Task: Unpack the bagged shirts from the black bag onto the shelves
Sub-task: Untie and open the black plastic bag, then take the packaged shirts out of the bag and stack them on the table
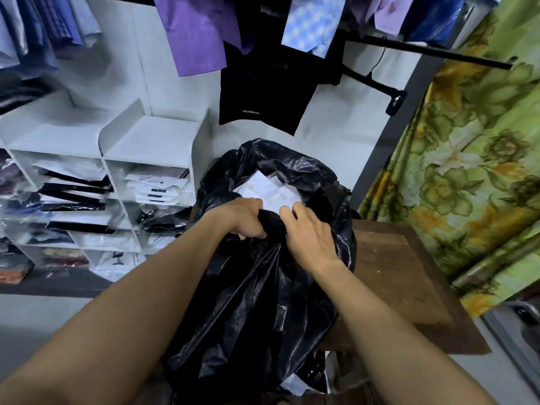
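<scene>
Black plastic fills the lower middle of the frame: the black bag [263,302] stands crumpled and glossy between two bare forearms that reach in from the bottom corners, and a pale packet [295,385] peeks out under its bottom edge. At the bag's near rim the left hand [245,219] is closed in a fist around a bunched fold of the plastic. Just beside it the right hand [306,233] has its fingers hooked over the same fold and its thumb pressed against it, so both hands grip the rim close together at the centre of the frame. Past the knuckles the mouth of the bag gapes, and inside it lies a white bagged shirt [273,191], flat and folded, partly covered by the plastic around it. Right of the bag is a brown wooden tabletop [394,273]; the bag leans on its left side. Further off, at the left of the frame, white shelves [146,147] hold stacks of folded shirts [157,187] in clear wrappers, white and dark ones in separate compartments, while the top surface is bare. A green and yellow floral curtain [467,171] hangs down the right side. Along the top edge, purple and blue shirts [193,30] hang from a black rail [423,51], and a black garment [263,92] hangs below them against the white wall.
</scene>
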